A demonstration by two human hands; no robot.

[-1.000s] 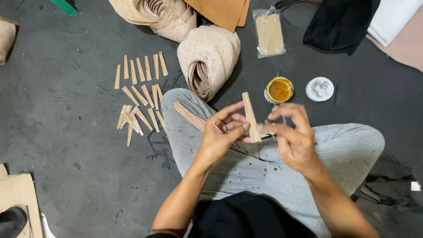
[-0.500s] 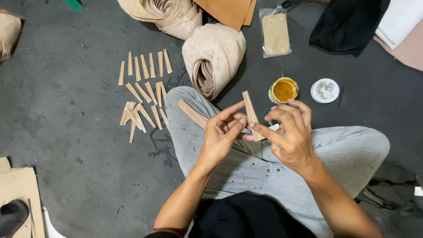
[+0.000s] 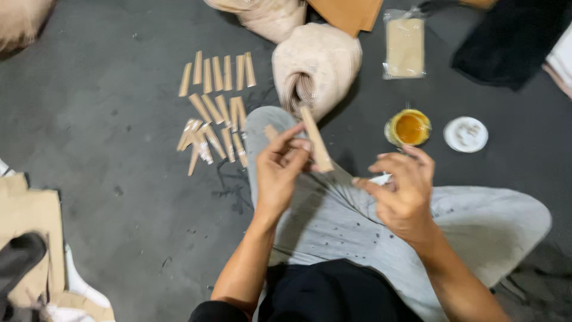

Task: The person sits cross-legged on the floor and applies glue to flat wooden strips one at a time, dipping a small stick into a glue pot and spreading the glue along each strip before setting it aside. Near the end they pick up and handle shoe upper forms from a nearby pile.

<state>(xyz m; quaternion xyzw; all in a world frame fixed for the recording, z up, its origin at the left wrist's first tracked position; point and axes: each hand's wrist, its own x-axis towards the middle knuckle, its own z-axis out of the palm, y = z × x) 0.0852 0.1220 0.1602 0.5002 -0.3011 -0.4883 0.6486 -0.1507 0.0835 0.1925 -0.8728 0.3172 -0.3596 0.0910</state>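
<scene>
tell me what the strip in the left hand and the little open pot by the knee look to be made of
Strip in the left hand: probably thin card or leather, matte tan, flat with straight-cut edges. Pot: seemingly clear glass or plastic, glossy rim, holding shiny amber liquid, possibly glue.

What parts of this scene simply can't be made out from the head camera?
- Right hand: motion blur hides what its fingers pinch.
- Rolled material: its far end is covered by the tan sheet.
- Dark cloth: cut off by the top and right edges.
- Jar of amber liquid: what the liquid is cannot be told.
- Left hand hides the strip's lower end.
</scene>
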